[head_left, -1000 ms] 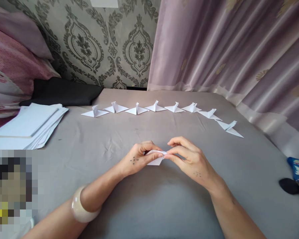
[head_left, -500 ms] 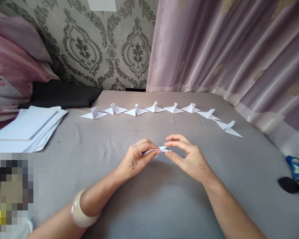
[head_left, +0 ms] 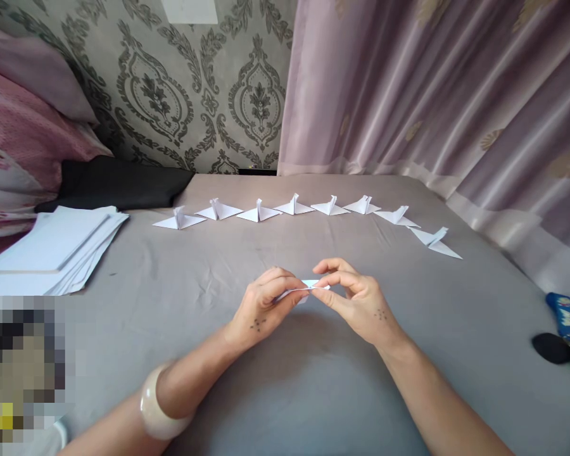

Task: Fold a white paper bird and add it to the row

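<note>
Between my hands, above the grey cloth, is a small piece of folded white paper (head_left: 310, 283), mostly covered by fingers. My left hand (head_left: 272, 297) pinches its left part between thumb and fingers. On the other side my right hand (head_left: 354, 292) pinches the paper near its middle with thumb and index finger, the other fingers curled above. The two hands' fingertips nearly meet. Beyond them a curved row of several folded white paper figures with pointed wings, such as the paper figure (head_left: 258, 211), rests on the cloth.
A stack of white paper sheets (head_left: 52, 244) lies at the left, near a black folded item (head_left: 123, 180). Grey cloth (head_left: 285, 392) covers the surface. At the right edge are a blue object (head_left: 563, 316) and a black rounded one (head_left: 551, 348). Curtains (head_left: 384, 88) hang behind.
My right hand has moved slightly left and its thumb and index finger have closed on the folded paper. My left hand keeps its pinch.
</note>
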A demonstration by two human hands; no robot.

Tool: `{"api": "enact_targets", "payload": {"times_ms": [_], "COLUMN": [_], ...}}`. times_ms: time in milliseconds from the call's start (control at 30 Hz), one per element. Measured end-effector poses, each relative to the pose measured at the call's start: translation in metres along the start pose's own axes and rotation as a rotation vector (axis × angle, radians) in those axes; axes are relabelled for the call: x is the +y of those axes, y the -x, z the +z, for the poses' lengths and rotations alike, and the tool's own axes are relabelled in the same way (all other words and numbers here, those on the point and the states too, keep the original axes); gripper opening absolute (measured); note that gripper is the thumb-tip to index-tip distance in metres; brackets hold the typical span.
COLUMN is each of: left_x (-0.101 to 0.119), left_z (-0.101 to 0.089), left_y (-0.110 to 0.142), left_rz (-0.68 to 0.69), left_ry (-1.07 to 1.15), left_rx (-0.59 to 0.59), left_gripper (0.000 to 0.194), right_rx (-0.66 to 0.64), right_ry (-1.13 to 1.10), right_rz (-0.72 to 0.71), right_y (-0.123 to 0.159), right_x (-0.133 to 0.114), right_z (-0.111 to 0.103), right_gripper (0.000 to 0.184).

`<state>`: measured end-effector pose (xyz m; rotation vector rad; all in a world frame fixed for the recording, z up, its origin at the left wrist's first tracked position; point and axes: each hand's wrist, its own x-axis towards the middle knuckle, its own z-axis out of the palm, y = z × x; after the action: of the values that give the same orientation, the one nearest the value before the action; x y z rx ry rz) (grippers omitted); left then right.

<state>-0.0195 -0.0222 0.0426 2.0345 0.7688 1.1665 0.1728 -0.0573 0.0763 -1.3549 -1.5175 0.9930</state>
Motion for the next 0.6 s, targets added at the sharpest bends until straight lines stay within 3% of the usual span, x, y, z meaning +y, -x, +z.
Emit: {"api": "enact_targets", "payload": {"times_ms": [133,233,300,400,467,600], "left_x": [0.002,0.000,-0.003,-0.007,-0.009,-0.011], "left_z": [0.005,0.007,0.007,0.006,0.006,0.008], "left_y": [-0.003,-0.006,-0.008,-0.009,-0.009,-0.006], "left_rz": [-0.514,-0.829,-0.895,-0.906,-0.891,-0.862], "left_ry": [0.321,0.684,0.825,0.903,0.897,0.848], "left_rx": [-0.079,0.024,0.109,0.158,0.149,0.059], "left_gripper": [0.017,0.026,0.029,0.033,0.034,0.031], "right_rx": [0.116,0.229,0.227,0.076,0.009,0.078], "right_ry": [-0.105,-0.232,-0.244,-0.231,-0.241,-0.276], "right_rz": [-0.009,0.087,0.189,0.299,0.309,0.286], "right_y": [-0.003,-0.006,-0.007,-0.007,-0.006,-0.003], "right_x": [0.003,0.006,0.009,0.015,0.019,0.024], "right_z": [0.000,0.001,0.005,0.015,0.023,0.034], "right_gripper": [0.012,0.025,0.034,0.042,0.042,0.048]}}
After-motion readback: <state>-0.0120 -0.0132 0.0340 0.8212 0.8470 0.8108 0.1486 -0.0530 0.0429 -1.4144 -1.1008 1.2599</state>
